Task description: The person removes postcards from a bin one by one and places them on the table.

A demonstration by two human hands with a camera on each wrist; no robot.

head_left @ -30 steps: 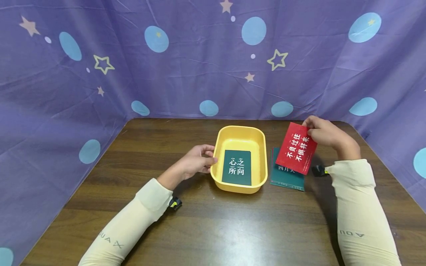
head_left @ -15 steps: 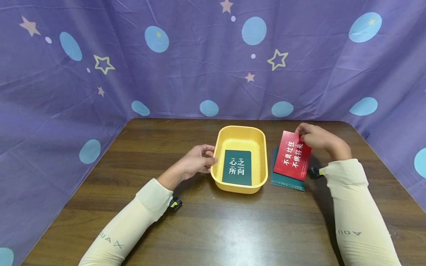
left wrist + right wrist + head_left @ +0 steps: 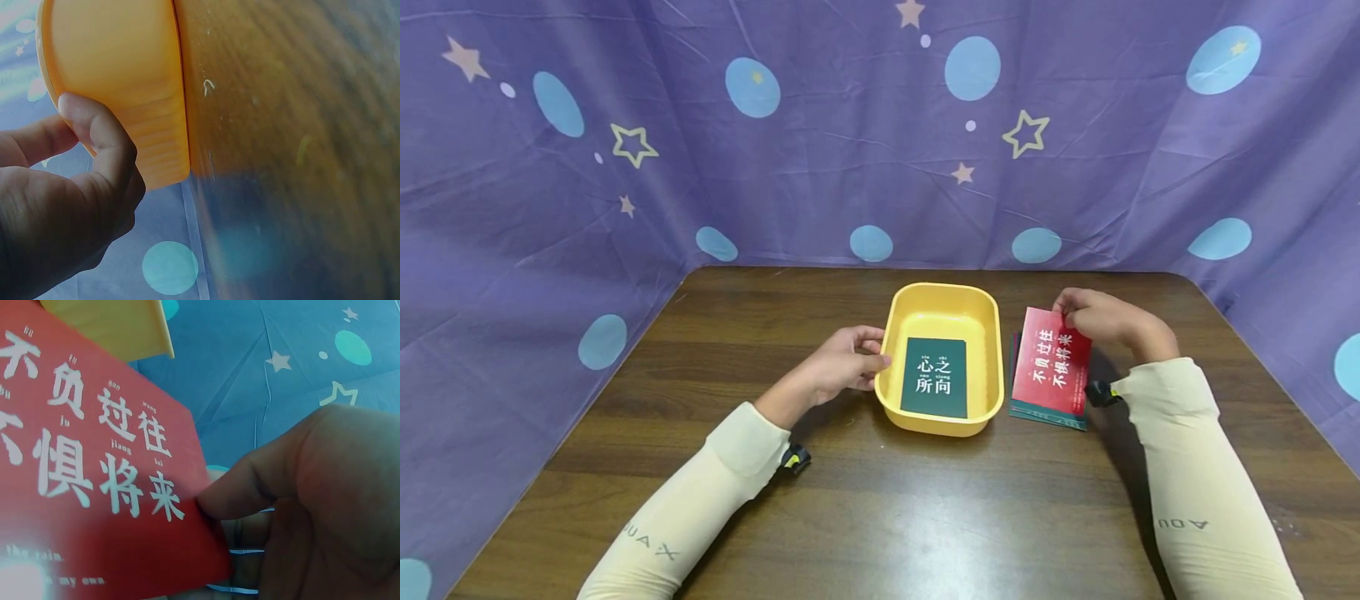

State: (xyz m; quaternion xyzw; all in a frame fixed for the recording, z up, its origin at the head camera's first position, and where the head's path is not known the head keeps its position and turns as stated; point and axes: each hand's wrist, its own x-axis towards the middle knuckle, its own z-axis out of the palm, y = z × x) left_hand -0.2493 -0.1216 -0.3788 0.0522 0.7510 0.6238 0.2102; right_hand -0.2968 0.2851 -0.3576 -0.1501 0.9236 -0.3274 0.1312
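Note:
A yellow plastic tray (image 3: pixel 887 408) stands mid-table with a dark green card (image 3: pixel 934 392) with white characters lying inside it. My left hand (image 3: pixel 838 367) pinches the tray's left rim between thumb and fingers; in the left wrist view the thumb and a finger meet at the rim of the tray (image 3: pixel 125 56). My right hand (image 3: pixel 1108 319) pinches a red card (image 3: pixel 1048 367) by its far right edge, over a stack of green cards (image 3: pixel 1045 417) to the right of the tray. The red card hides most of that stack. White characters cover the red card (image 3: pixel 94 531) in the right wrist view.
A brown wooden table (image 3: pixel 850 517) bears everything. A purple curtain (image 3: pixel 820 183) with stars and blue ovals hangs behind and at both sides. The stack lies close to the tray's right wall.
My right hand has moved left and toward me, bringing the red card lower over the green stack and turning it more upright in line with it. My left hand and the tray have stayed put.

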